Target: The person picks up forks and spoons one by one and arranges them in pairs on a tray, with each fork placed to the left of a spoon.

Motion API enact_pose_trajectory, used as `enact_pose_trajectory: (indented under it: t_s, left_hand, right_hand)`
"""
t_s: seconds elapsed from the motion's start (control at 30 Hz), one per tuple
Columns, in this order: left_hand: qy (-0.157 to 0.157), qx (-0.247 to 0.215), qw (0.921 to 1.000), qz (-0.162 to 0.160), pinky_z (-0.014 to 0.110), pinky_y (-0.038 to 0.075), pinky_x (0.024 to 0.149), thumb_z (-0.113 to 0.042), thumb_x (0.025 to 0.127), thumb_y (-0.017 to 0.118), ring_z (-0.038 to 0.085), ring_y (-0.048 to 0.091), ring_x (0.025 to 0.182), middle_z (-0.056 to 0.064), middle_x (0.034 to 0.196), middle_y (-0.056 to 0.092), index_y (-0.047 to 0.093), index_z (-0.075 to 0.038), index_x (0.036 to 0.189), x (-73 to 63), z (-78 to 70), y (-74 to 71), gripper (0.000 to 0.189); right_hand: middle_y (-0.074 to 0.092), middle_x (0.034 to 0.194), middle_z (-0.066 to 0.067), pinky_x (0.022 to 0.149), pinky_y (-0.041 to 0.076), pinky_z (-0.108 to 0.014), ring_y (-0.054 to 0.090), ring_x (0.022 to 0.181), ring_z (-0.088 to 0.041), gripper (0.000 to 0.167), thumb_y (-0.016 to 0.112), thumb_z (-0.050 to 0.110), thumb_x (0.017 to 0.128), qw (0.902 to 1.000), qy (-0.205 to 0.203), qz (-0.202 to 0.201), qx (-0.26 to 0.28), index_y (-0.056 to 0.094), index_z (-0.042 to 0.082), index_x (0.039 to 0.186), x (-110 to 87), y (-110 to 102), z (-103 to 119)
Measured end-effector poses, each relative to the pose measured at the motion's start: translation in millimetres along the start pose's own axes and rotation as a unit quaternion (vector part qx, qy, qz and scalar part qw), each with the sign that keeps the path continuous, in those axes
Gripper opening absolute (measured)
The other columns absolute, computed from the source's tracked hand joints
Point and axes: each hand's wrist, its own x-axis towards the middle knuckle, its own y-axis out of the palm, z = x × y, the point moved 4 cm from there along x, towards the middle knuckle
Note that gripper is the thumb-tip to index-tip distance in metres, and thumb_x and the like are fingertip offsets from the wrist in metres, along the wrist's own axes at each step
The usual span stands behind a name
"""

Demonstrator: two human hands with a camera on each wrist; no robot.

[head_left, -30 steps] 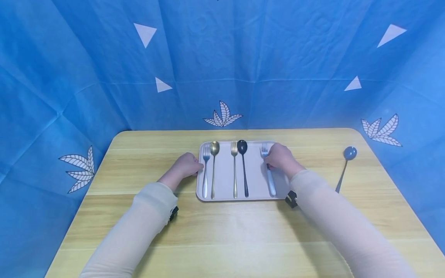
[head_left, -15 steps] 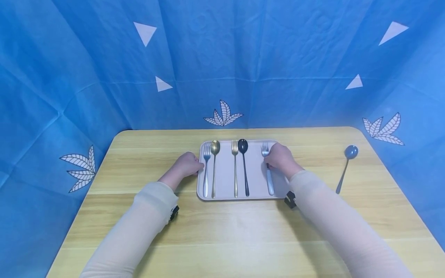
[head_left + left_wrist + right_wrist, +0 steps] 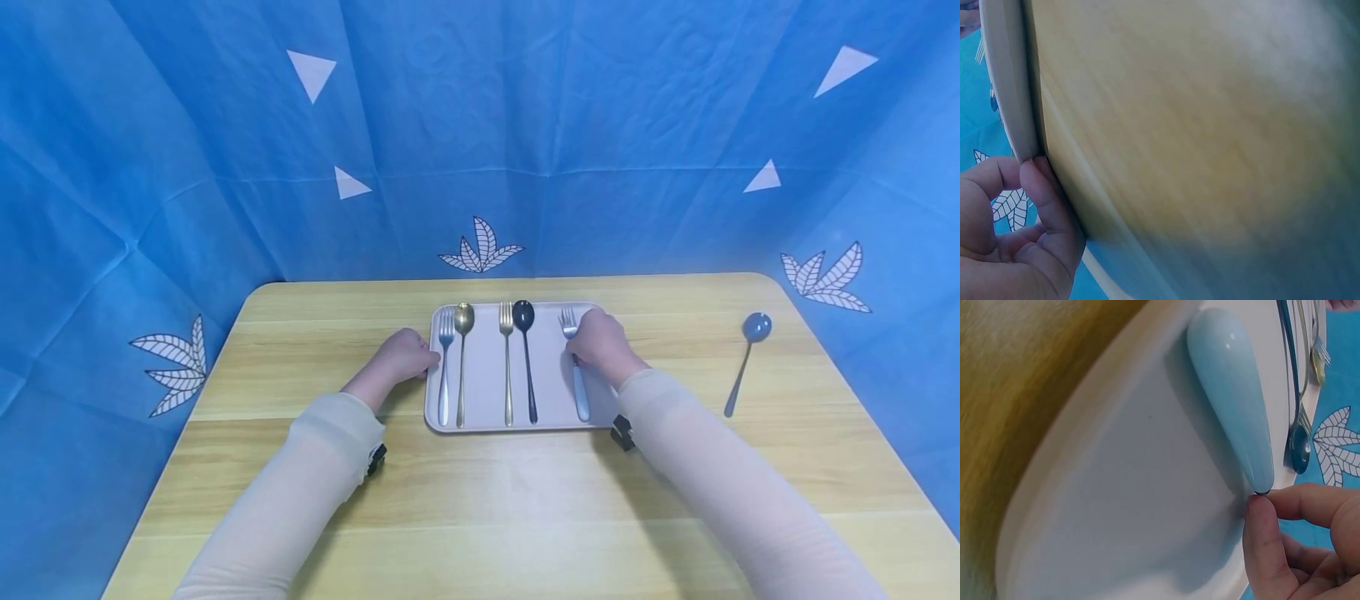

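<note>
A pale rectangular tray (image 3: pixel 481 379) lies on the table with several pieces of cutlery on it. My left hand (image 3: pixel 405 354) pinches the tray's left rim between thumb and fingers, as the left wrist view shows. Over the tray's right side, my right hand (image 3: pixel 602 343) pinches a fork (image 3: pixel 581 398) with a pale blue handle where handle meets neck. The right wrist view shows that handle (image 3: pixel 1232 394) slanting over the tray; whether its end touches the tray I cannot tell. Left of it on the tray lie a black spoon (image 3: pixel 524 316), a gold fork (image 3: pixel 507 320), a gold spoon (image 3: pixel 463 318) and a silver fork (image 3: pixel 446 327).
A grey spoon (image 3: pixel 756 327) lies on the wooden table (image 3: pixel 495 517) to the right of the tray. Behind the table hangs a blue patterned cloth (image 3: pixel 600 167).
The right hand has shifted very slightly left with the blue-handled fork, which now stands a little more to the left. The left hand stays at the tray's rim.
</note>
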Motion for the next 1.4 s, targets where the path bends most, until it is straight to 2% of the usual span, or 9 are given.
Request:
enact_pose_trajectory:
  t_s: [0.5, 1.07, 1.4]
  left_hand:
    - [-0.003, -0.004, 1.0000, 0.002, 0.029, 0.040, 0.052, -0.017, 0.088, 0.060, 0.014, 0.039, 0.046, -0.002, 0.052, 0.045, 0.046, -0.014, 0.060, -1.1, -0.4, -0.1, 0.031]
    - [-0.006, -0.005, 1.0000, 0.000, 0.028, 0.038, 0.052, -0.017, 0.088, 0.060, 0.014, 0.039, 0.047, -0.002, 0.053, 0.045, 0.046, -0.013, 0.060, -4.4, -3.2, 0.2, 0.032]
    - [-0.003, -0.007, 1.0000, 0.002, 0.028, 0.039, 0.052, -0.017, 0.088, 0.060, 0.014, 0.040, 0.047, -0.002, 0.053, 0.045, 0.046, -0.013, 0.061, -5.1, -4.3, -0.9, 0.031]
  right_hand:
    - [0.063, 0.066, -0.009, 0.059, 0.047, -0.030, 0.061, 0.068, -0.026, 0.009, 0.069, 0.008, 0.080, 0.9999, 0.011, -0.003, 0.007, 0.063, 0.001, 0.076, -2.8, -0.3, -0.1]
    - [0.060, 0.063, -0.006, 0.064, 0.047, -0.032, 0.061, 0.070, -0.027, 0.014, 0.071, 0.012, 0.080, 0.9998, 0.013, -0.009, -0.006, 0.061, 0.003, 0.075, -1.2, 1.7, -4.5]
    - [0.065, 0.074, -0.012, 0.059, 0.047, -0.030, 0.061, 0.070, -0.027, 0.016, 0.070, 0.010, 0.081, 0.9997, 0.018, -0.010, 0.011, 0.063, -0.003, 0.087, -0.8, 2.0, -4.3]
